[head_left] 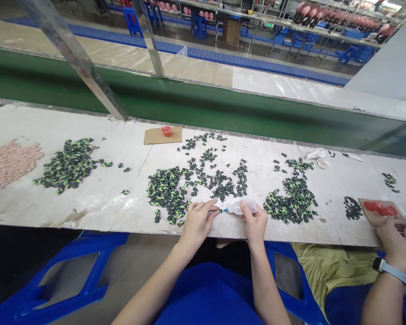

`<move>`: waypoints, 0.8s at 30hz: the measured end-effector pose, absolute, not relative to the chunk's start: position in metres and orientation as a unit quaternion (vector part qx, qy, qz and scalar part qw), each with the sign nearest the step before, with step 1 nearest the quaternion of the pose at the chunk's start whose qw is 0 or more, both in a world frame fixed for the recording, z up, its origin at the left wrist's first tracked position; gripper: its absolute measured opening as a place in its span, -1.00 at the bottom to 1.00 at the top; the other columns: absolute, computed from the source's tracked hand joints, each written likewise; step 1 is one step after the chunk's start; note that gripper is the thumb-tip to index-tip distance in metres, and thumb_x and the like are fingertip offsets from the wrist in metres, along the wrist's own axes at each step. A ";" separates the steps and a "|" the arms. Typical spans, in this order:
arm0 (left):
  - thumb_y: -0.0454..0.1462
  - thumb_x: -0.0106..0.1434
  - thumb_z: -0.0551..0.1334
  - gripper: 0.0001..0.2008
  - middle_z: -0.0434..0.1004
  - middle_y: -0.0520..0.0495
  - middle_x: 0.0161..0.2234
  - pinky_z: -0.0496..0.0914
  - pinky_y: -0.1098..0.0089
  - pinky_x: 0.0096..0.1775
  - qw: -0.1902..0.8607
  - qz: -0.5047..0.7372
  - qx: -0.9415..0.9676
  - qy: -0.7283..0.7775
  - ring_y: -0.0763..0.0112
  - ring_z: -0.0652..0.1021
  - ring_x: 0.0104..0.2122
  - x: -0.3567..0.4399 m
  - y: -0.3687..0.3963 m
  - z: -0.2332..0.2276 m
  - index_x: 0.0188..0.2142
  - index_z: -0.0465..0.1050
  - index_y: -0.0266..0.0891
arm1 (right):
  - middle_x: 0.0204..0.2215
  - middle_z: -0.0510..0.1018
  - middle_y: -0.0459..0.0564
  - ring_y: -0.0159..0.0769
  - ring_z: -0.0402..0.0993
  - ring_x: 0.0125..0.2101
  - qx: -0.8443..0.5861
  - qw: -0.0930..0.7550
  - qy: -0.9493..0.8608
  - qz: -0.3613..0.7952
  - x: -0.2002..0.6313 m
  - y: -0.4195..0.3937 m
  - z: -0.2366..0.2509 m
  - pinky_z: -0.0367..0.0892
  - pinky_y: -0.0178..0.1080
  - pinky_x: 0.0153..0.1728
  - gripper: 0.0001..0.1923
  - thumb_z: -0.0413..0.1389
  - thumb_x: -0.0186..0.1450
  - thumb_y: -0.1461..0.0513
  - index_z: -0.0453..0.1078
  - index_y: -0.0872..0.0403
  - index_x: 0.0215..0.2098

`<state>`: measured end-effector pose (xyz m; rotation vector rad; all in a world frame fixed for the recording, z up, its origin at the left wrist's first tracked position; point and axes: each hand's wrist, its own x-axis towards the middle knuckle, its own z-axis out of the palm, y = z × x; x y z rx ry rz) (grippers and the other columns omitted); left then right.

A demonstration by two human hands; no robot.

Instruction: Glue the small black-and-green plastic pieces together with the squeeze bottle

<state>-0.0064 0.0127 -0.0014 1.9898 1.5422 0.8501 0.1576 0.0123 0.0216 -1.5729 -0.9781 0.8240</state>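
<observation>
Near the table's front edge, my left hand [199, 222] pinches a small dark part [219, 211] between thumb and fingertips. My right hand [254, 221] is closed round a translucent squeeze bottle [238, 207], which lies nearly level with its blue tip pointing left. That tip meets or almost touches the small part; the exact contact is too small to make out. Left of my hands lies a pile of black and green small parts [167, 192]. Beyond them are scattered slim black pieces [219, 183]. To the right sits another black and green pile [292, 201].
A red cup [166, 131] stands on cardboard [152, 136] at the back. Farther left are another dark pile [69, 164] and pinkish pieces [11, 162]. At right, a co-worker's hand [397, 241] is beside red cups [380, 207]. A green conveyor [203, 99] runs behind the table; a metal post [77, 63] rises there.
</observation>
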 end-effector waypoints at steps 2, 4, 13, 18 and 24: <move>-0.38 0.25 0.18 -0.75 0.65 0.00 -0.29 0.30 0.24 -0.10 0.238 0.310 0.726 0.565 0.29 0.58 -0.21 -0.006 0.013 -0.002 -0.08 0.39 -0.15 | -0.73 0.31 -0.17 -0.42 0.17 -0.66 -0.663 0.530 -0.405 0.339 0.157 0.012 0.021 0.16 -0.34 -0.59 -0.68 0.17 0.07 0.04 0.34 0.11 -0.64; -0.37 0.25 0.18 -0.75 0.65 0.00 -0.29 0.29 0.23 -0.09 0.238 0.308 0.727 0.565 0.29 0.58 -0.21 -0.007 0.013 -0.002 -0.08 0.39 -0.15 | -0.72 0.32 -0.17 -0.41 0.18 -0.65 -0.665 0.534 -0.401 0.334 0.157 0.012 0.021 0.17 -0.34 -0.58 -0.67 0.17 0.07 0.04 0.34 0.11 -0.65; -0.39 0.23 0.20 -0.75 0.65 0.02 -0.29 0.28 0.23 -0.10 0.240 0.311 0.727 0.563 0.29 0.58 -0.22 -0.007 0.013 0.000 -0.10 0.39 -0.14 | -0.74 0.29 -0.18 -0.41 0.18 -0.66 -0.661 0.534 -0.390 0.355 0.158 0.011 0.020 0.16 -0.33 -0.60 -0.66 0.18 0.04 0.03 0.29 0.09 -0.67; -0.40 0.22 0.21 -0.75 0.66 0.02 -0.30 0.28 0.24 -0.11 0.232 0.312 0.729 0.564 0.29 0.59 -0.23 -0.006 0.013 0.002 -0.11 0.39 -0.16 | -0.74 0.26 -0.19 -0.42 0.15 -0.66 -0.662 0.530 -0.393 0.355 0.157 0.012 0.023 0.14 -0.33 -0.60 -0.66 0.17 0.04 0.03 0.27 0.09 -0.69; -0.40 0.21 0.21 -0.75 0.65 0.02 -0.30 0.27 0.24 -0.11 0.225 0.309 0.731 0.565 0.29 0.58 -0.22 -0.007 0.013 0.001 -0.12 0.40 -0.15 | -0.73 0.29 -0.18 -0.43 0.16 -0.66 -0.656 0.551 -0.378 0.351 0.158 0.010 0.019 0.14 -0.33 -0.60 -0.67 0.19 0.04 0.05 0.28 0.10 -0.67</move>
